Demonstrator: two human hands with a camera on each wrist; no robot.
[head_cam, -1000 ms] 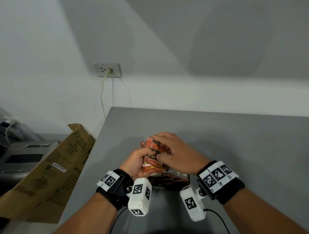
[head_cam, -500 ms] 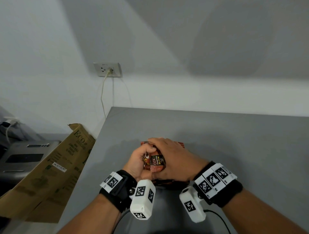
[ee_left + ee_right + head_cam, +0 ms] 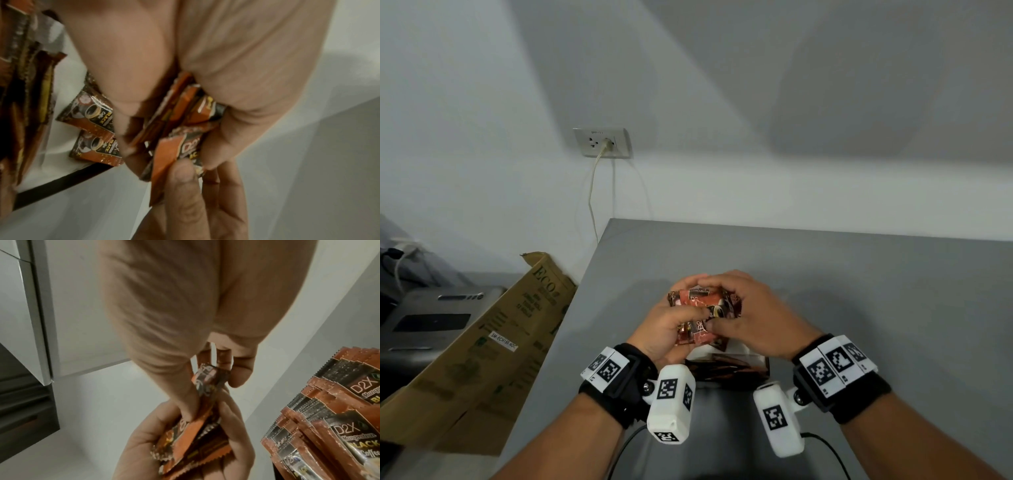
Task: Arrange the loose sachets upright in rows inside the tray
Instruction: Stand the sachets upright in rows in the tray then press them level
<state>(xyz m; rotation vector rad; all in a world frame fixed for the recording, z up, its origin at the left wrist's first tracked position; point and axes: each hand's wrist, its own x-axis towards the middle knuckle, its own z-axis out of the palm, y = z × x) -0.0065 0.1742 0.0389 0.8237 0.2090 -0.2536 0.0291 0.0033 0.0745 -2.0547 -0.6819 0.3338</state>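
Observation:
Both hands hold one bundle of orange-and-black coffee sachets [image 3: 703, 310] above the grey table. My left hand [image 3: 671, 325] cups the bundle [image 3: 191, 439] from below, with its thumb on the sachets. My right hand [image 3: 736, 308] pinches the bundle [image 3: 180, 123] from the top and right. Just below the hands, toward me, stands the white tray [image 3: 756, 359] with a dark rim, holding a row of upright sachets [image 3: 329, 402]. Two loose sachets [image 3: 92, 126] lie flat on the tray's white floor [image 3: 68, 81]. The wrist cameras hide part of the tray in the head view.
The grey table [image 3: 859, 291] stretches away behind and to the right of the hands. Its left edge runs beside a leaning cardboard box [image 3: 493, 342] and a grey machine [image 3: 431, 318]. A wall socket [image 3: 602, 142] with a cable sits above the table's far left corner.
The bundle has turned in my hands, its broad face now lying sideways toward the camera. My right hand has shifted from covering the front to gripping the top and right end.

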